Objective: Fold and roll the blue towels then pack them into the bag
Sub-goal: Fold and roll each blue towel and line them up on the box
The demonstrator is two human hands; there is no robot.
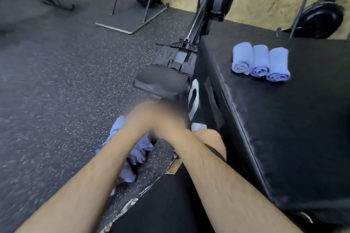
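Three rolled blue towels (pixel 261 62) lie side by side on top of a black padded box (pixel 293 119) at the right. A crumpled heap of blue towels (pixel 136 149) lies on the floor beside my knee. Both my forearms reach down over that heap and cross near the wrists. My left hand (pixel 144 115) and my right hand (pixel 168 121) are together just above the heap, smeared by motion blur. How their fingers lie is hidden by the blur. I see no bag that I can name.
A rowing machine (pixel 176 73) stands on the speckled rubber floor right beside the box. Wheeled stands (pixel 132 19) and a dark wheel (pixel 320 21) line the chipboard wall at the back. My leg in black shorts (pixel 170 204) fills the bottom.
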